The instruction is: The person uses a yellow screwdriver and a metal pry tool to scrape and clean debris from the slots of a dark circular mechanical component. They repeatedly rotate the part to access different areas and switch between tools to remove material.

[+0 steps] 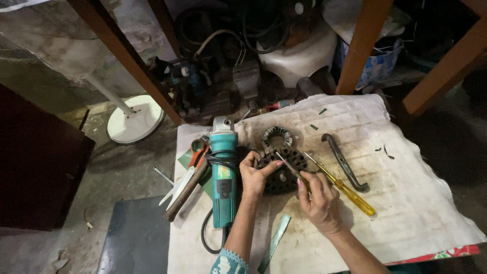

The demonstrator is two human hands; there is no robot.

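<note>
A dark round slotted motor core (280, 171) lies on a stained white cloth (406, 193). My left hand (256, 175) grips its left edge. My right hand (318, 199) holds a thin metal tool (287, 166), whose tip rests on the core's top. A second, smaller slotted ring (277, 137) sits just behind the core. A yellow-handled screwdriver (345, 187) lies right beside my right hand.
A teal angle grinder (223, 175) lies left of my left hand, with orange-handled scissors (192, 165) and a hammer (183, 193) beyond it. A curved black bar (344, 162) lies to the right. A green strip (274, 242) lies near. Wooden legs, cables and a white fan base (136, 119) stand behind.
</note>
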